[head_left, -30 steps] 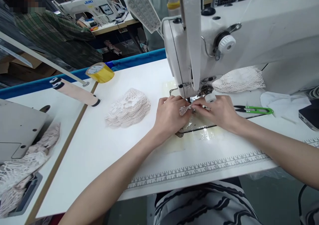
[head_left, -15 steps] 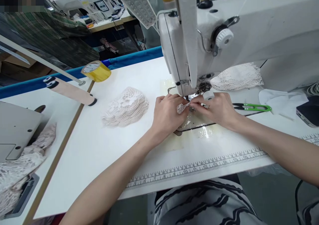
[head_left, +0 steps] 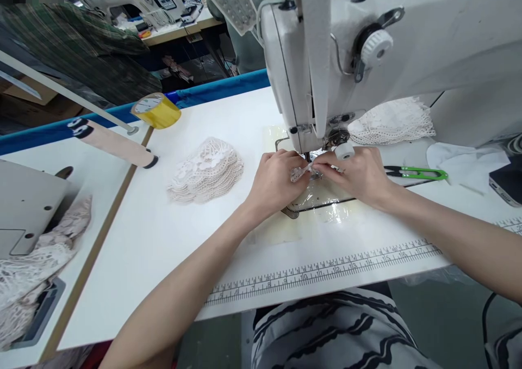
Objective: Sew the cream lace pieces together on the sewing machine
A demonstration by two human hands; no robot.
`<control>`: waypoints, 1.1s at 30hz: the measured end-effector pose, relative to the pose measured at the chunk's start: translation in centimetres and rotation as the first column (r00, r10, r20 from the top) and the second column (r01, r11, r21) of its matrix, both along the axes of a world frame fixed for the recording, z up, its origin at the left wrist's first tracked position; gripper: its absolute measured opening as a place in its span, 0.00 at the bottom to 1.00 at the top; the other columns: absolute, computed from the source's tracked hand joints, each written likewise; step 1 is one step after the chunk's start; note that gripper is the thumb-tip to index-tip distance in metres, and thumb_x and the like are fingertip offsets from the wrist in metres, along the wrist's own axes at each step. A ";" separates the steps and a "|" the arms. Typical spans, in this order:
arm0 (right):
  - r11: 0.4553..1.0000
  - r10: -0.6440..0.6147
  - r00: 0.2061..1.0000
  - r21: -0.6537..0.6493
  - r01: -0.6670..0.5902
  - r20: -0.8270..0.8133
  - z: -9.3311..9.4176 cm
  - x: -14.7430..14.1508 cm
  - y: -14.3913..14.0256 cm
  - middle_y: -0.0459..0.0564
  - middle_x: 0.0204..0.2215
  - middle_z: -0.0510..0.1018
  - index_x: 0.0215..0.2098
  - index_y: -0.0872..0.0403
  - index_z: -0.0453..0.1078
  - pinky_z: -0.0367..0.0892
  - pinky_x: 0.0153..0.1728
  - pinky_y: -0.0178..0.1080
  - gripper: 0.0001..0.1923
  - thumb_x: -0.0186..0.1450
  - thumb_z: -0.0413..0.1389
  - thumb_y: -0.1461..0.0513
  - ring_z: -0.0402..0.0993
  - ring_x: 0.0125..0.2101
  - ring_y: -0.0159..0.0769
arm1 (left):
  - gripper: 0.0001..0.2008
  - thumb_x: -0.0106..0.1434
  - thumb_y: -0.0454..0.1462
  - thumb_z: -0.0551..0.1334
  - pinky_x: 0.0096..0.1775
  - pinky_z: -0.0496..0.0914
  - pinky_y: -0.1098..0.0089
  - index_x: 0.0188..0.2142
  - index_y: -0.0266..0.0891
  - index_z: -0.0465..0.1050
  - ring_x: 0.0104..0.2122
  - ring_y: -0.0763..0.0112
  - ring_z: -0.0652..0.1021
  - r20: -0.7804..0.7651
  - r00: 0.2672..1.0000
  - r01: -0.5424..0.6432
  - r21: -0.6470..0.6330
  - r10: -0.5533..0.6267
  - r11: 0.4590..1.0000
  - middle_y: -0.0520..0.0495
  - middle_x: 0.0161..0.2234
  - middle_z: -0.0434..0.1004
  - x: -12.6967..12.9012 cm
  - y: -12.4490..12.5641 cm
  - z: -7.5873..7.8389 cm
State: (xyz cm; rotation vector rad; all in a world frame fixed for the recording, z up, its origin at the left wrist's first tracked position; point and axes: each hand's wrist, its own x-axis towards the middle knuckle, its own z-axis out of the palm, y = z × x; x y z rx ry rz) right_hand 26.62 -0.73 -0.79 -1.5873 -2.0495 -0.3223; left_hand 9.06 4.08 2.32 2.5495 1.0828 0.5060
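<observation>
While both hands [head_left: 274, 181] [head_left: 362, 174] pinch lace [head_left: 298, 173], a cardboard box [head_left: 35, 90] sits beyond.

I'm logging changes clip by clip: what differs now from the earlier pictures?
The camera view has shifted slightly; beyond that, no clear movement shows. Nothing was taken hold of or let go: the left hand and right hand still hold the lace at the sewing machine. The lace pile, tape and snips stayed put.
</observation>
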 end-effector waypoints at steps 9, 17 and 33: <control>1.000 -0.010 1.000 -0.009 0.010 -0.010 0.0 -0.2 0.1 0.46 0.19 0.73 0.33 0.50 0.78 0.45 0.22 0.36 0.21 0.69 0.45 0.52 0.62 0.20 0.30 | 0.06 0.58 0.39 0.63 0.49 0.61 0.58 0.32 0.39 0.74 0.39 0.62 0.75 0.001 0.996 -0.089 0.170 0.090 0.981 0.50 0.34 0.77 0.6 -0.4 -1.7; 1.000 0.014 1.000 0.007 -0.014 -0.012 -0.1 -0.2 0.0 0.46 0.19 0.74 0.35 0.50 0.78 0.45 0.21 0.34 0.21 0.69 0.46 0.53 0.63 0.19 0.30 | 0.08 0.63 0.38 0.58 0.49 0.59 0.60 0.32 0.41 0.75 0.39 0.65 0.74 -0.049 0.997 0.071 0.077 -0.067 0.994 0.51 0.34 0.78 -0.5 0.3 -0.1; 0.947 0.316 0.940 0.018 -0.321 0.130 0.9 -0.2 -1.8 0.45 0.33 0.80 0.29 0.54 0.74 0.59 0.26 0.36 0.10 0.66 0.53 0.67 0.74 0.33 0.32 | 0.10 0.66 0.32 0.56 0.51 0.65 0.59 0.40 0.40 0.76 0.45 0.63 0.74 -0.231 0.951 0.295 0.501 -0.203 0.814 0.46 0.40 0.78 -2.2 -2.2 -1.7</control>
